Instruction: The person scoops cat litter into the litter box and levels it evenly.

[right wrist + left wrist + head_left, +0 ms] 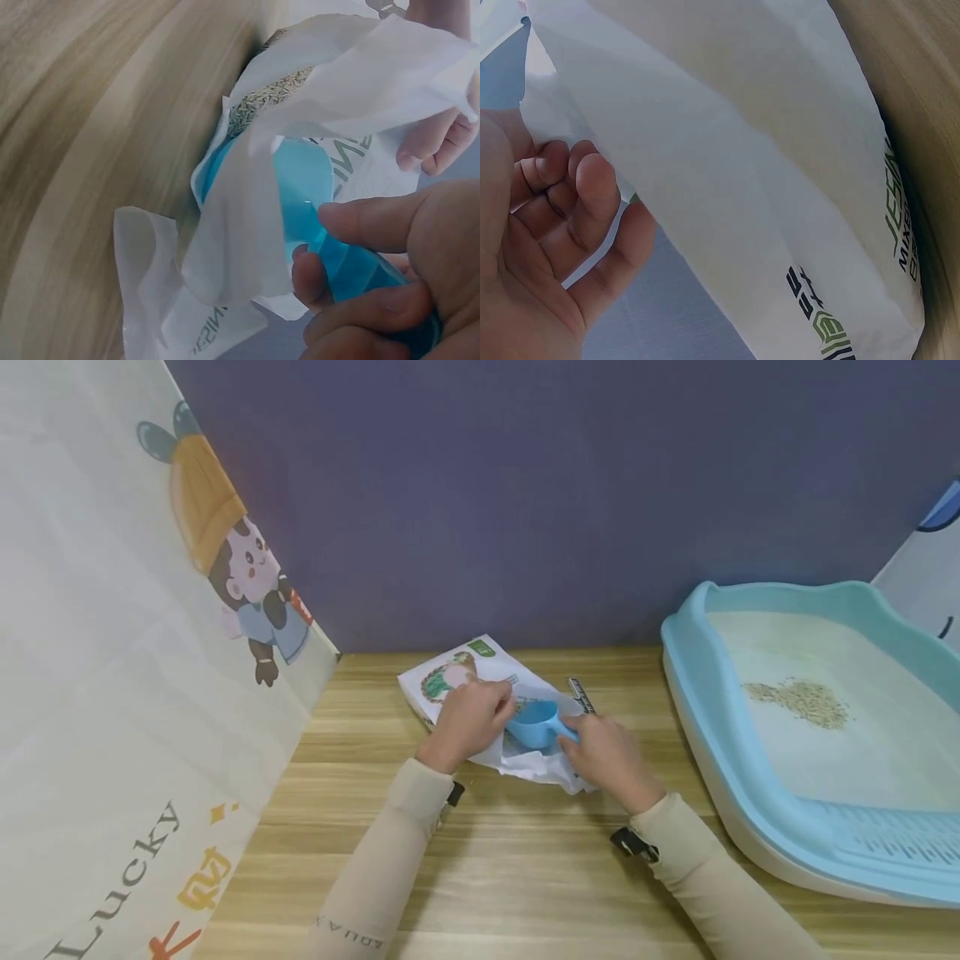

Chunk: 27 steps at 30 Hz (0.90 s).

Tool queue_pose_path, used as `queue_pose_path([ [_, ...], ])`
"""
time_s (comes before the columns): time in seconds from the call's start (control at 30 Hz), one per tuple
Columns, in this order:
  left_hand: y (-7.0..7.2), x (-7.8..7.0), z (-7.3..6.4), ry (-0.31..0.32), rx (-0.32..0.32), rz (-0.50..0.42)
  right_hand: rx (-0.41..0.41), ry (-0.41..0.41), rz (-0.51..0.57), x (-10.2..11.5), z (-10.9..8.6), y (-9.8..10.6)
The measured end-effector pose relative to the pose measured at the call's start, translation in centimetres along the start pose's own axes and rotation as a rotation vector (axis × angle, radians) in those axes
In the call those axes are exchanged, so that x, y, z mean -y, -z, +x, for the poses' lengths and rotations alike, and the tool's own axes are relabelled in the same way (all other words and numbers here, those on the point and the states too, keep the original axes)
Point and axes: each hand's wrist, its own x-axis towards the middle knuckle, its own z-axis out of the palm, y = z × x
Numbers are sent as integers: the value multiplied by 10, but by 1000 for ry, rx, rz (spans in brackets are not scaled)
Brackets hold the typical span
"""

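A white printed bag of cat litter [480, 672] lies on the wooden table with its torn mouth toward the right. Pale pellets [270, 97] show inside that mouth in the right wrist view. My right hand [611, 756] grips the handle of a blue scoop [536, 724], whose bowl sits in the bag's mouth, partly covered by the bag's flap in the right wrist view. My left hand [471, 718] holds the bag's upper edge, its fingers [592, 187] curled beside the white bag wall [727, 150] in the left wrist view.
A large blue and white litter tray [738, 760] stands at the right, with a small heap of pellets [806, 702] on its floor. A dark panel [525, 510] rises behind the table [517, 860]. A white printed sheet [112, 635] hangs at the left.
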Motion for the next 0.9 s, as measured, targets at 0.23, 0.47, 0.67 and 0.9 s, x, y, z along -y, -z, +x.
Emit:
queue_pose_path([
  [0.23,2,1,-2,7,1,23,-55,29,-9,-2,4,-10],
  [0.47,0,-1,1,0,18,25,-58,3,24,-8,4,-20],
  [0.67,-5,-3,3,-16,1,25,-41,-26,68,-14,4,-25],
  [0.9,-1,0,-1,-9,-12,40,7,-20,55,-11,8,-26],
])
